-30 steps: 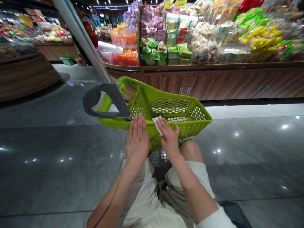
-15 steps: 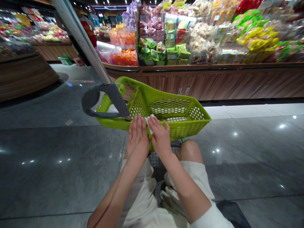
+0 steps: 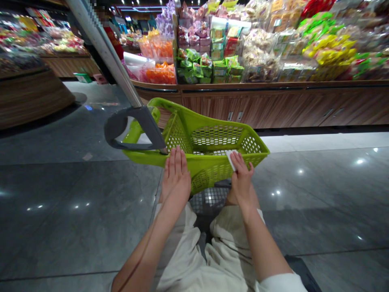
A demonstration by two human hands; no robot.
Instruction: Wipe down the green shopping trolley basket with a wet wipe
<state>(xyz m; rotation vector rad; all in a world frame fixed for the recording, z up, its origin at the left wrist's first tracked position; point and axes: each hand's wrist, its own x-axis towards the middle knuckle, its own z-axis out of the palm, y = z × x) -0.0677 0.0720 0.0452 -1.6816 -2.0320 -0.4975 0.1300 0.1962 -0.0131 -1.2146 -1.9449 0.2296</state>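
Observation:
A lime-green plastic shopping basket stands tilted in front of my knees. Its grey pull handle rises to the upper left. My left hand lies flat on the basket's near rim, fingers stretched out together. My right hand presses a small white wipe against the near rim further right, fingers folded over it. Nothing shows inside the basket.
A wooden display counter stacked with bagged snacks runs across the back. Another wooden stand sits at the left. A person in red stands far back behind the handle. Polished grey floor tiles spread on both sides.
My right hand has slid the white wipe to the right along the basket's near rim, away from my left hand. My left hand has stayed in place.

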